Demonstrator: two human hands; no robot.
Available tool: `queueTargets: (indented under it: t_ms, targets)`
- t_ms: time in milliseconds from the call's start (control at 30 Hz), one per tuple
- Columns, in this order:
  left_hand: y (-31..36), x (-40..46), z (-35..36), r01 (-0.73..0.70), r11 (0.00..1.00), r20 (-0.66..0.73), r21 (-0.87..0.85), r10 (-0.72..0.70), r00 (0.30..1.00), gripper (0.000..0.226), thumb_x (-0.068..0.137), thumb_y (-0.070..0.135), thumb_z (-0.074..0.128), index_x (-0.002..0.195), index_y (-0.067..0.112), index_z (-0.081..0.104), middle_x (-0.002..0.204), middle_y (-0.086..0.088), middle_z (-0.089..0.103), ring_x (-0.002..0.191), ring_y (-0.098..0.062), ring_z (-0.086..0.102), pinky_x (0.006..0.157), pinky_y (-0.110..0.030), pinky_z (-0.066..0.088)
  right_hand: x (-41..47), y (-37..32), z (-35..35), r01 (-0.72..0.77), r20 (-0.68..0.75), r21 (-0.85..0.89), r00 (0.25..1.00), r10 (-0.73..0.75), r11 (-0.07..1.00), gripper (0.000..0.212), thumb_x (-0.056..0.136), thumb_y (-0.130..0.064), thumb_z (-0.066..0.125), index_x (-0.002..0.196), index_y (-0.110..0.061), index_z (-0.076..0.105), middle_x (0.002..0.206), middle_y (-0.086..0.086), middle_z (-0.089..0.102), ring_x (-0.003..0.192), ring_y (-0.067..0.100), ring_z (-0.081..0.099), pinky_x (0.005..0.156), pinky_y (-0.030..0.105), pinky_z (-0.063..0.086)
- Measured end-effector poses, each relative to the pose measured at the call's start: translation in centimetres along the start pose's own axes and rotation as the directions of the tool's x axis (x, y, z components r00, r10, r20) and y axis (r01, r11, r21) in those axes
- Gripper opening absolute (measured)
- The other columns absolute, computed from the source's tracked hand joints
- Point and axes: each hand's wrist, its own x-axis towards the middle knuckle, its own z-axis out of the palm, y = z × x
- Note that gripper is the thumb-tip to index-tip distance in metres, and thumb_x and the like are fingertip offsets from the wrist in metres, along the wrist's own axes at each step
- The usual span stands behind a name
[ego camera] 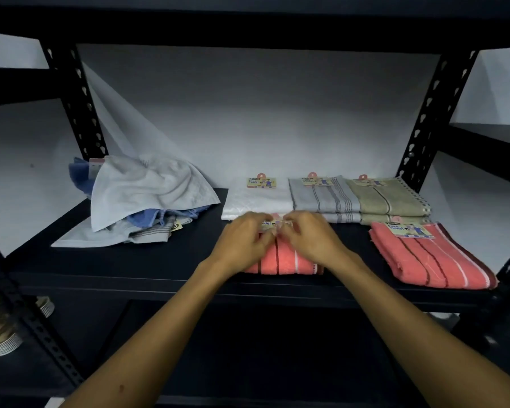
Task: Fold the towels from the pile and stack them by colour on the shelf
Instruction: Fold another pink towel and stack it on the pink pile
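A folded coral striped towel (280, 262) lies at the front middle of the black shelf (165, 269). My left hand (242, 242) and my right hand (312, 237) sit on its far end, fingers curled, pinching its paper label (273, 224). A second folded coral towel (433, 257) lies at the front right. Behind are a folded white towel (256, 201), a grey striped stack (324, 200) and a beige stack (389, 200). The unfolded pile (147, 198) of white, blue and grey towels sits at the left.
Black perforated uprights (80, 104) (433, 113) frame the shelf bay, with a white wall behind. An upper shelf beam crosses overhead. Stacked paper cups (0, 334) show on a lower level at the far left.
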Motion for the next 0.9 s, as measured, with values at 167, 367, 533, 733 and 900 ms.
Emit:
queueTargets:
  t_ms: [167, 367, 533, 733, 900]
  targets:
    - [-0.9, -1.4, 1.5, 0.038, 0.992, 0.29, 0.121, -0.072, 0.954, 0.052, 0.103, 0.047, 0.031, 0.148, 0.022, 0.037, 0.157, -0.002, 0.028, 0.146, -0.018, 0.021, 0.114, -0.051, 0.027, -1.7, 1.7, 2.4, 0.03, 0.109, -0.112, 0.994, -0.018, 0.993, 0.039, 0.103, -0.029, 0.034, 0.131, -0.009, 0.054, 0.138, 0.009, 0.05, 0.13, 0.025, 0.043, 0.104, 0.042, 0.04]
    - [-0.6, -2.0, 1.9, 0.28, 0.929, 0.307, 0.244, -0.348, 0.886, 0.06, 0.098, 0.061, 0.018, 0.153, 0.044, 0.004, 0.162, -0.016, 0.008, 0.151, -0.028, -0.004, 0.12, -0.052, -0.001, -2.2, 1.7, 3.1, -0.129, 0.08, -0.186, 0.986, 0.146, 0.974, 0.055, 0.102, -0.041, 0.024, 0.149, -0.013, 0.029, 0.157, 0.001, 0.023, 0.146, 0.019, 0.019, 0.114, 0.055, 0.026]
    - [0.7, -3.9, 1.3, 0.3, 0.923, 0.198, 0.24, -0.35, 0.916, 0.054, 0.101, 0.053, 0.021, 0.152, 0.038, 0.02, 0.15, -0.011, 0.037, 0.143, -0.027, 0.025, 0.115, -0.047, 0.018, -4.9, -0.3, 2.6, -0.336, -0.031, -0.309, 0.939, 0.343, 0.89, 0.055, 0.098, -0.054, 0.023, 0.147, -0.031, 0.035, 0.133, 0.016, 0.041, 0.121, 0.031, 0.035, 0.099, 0.045, 0.033]
    - [4.6, -9.6, 2.3, 0.354, 0.931, -0.203, 0.092, -0.33, 0.922, 0.044, 0.099, 0.042, 0.041, 0.141, 0.029, 0.046, 0.108, -0.007, 0.05, 0.104, -0.024, 0.044, 0.085, -0.035, 0.04, -9.7, -2.0, 1.4, -0.347, -0.021, -0.283, 0.934, 0.356, 0.894, 0.051, 0.099, -0.056, 0.024, 0.148, -0.041, 0.03, 0.124, 0.014, 0.048, 0.113, 0.03, 0.047, 0.084, 0.04, 0.043]
    - [4.9, -12.1, 2.8, 0.384, 0.638, -0.046, -0.668, -0.55, 0.834, 0.034, 0.089, 0.016, 0.068, 0.115, 0.037, 0.062, 0.111, 0.0, 0.06, 0.099, -0.015, 0.064, 0.088, -0.032, 0.054, -12.7, -1.2, 1.6, -0.339, -0.016, 0.247, 0.935, 0.353, 0.908, 0.048, 0.098, -0.044, 0.05, 0.144, -0.039, 0.041, 0.115, 0.004, 0.036, 0.086, 0.009, 0.053, 0.066, 0.01, 0.038]
